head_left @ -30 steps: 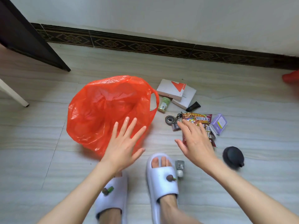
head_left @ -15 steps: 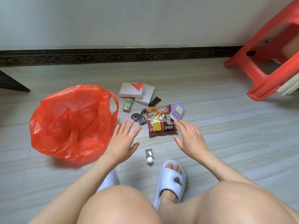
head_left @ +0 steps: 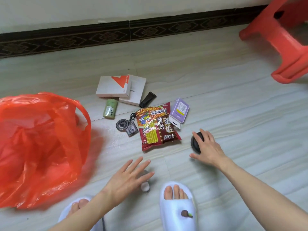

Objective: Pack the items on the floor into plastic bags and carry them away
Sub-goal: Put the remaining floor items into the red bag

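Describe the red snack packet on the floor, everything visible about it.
The snack packet is a glossy, crinkled plastic pouch, dark red with yellow sticks pictured and Chinese lettering that reads upside down from this view. It looks sealed and lies flat on the floor, slightly askew. The lilac box lies at its far right corner, the keyring charms at its left edge. Neither hand touches it.

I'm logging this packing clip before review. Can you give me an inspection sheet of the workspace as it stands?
Surface: pale tiled floor.
Job's things: red bag open, at left; noodle pack, two white boxes, green bottle, black tube, purple box, keyring, black round case.
Clutter: small bottle under left hand.
Grips: left hand open, hovering; right hand on the case.
Cables: nothing seen.
Surroundings: red stool, patterned skirting.
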The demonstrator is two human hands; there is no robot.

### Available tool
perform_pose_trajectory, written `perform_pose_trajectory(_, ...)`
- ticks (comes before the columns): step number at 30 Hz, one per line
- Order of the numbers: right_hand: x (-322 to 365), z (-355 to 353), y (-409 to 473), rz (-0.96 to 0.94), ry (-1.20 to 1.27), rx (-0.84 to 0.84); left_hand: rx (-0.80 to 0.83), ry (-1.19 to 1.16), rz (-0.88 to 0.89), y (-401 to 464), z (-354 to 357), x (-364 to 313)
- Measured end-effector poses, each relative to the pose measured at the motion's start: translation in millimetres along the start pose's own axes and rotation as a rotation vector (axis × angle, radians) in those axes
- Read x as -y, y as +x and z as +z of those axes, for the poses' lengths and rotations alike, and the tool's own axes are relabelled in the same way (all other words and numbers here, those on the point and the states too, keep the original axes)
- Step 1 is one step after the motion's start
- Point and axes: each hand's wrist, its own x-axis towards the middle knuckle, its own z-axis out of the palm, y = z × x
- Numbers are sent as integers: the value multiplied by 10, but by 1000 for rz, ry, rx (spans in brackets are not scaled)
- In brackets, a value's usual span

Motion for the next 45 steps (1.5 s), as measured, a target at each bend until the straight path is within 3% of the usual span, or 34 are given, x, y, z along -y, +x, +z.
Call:
perform_pose_trajectory(7, -41, 108, 22, 113, 129, -44, 14, -110, 63, 193, 182, 36)
perform_pose_trajectory(12, 261, 122, -251, 45, 212, -165, -81, -244, -71, 133, 109, 104)
perform_pose_trajectory(17, 976, -182, -574, -371, 191, -137, -293, -534, -478, -449, -182, 278)
perform_pose_trajectory(23, 2373, -758, -573, -943, -138, -43, -533, -525, -1054, -1424, -361, 690)
perform_pose_trajectory(26, 3205, -613, -529, -1032, -141, -35, -527, -499, -1237, -1673, -276, 945)
perform_pose_trajectory(31, 4062, -37, -346, -734, 10, -97, -532, -468, -1304, -1763, -92, 1206)
perform_pose_trajectory(37, 4115, 246, -64, -563, -80, -84, -420, -542, -1353, -1789, 159, 1249)
perform_pose_trajectory(42, 3869, 154, -193, -676, -20, 12, -378, -519, -1254, -1841, 96, 1141)
perform_pose_trajectory(45, 3471, -42, -379, -804, -44, -26, -416, -465, -1059, -1765, -50, 866)
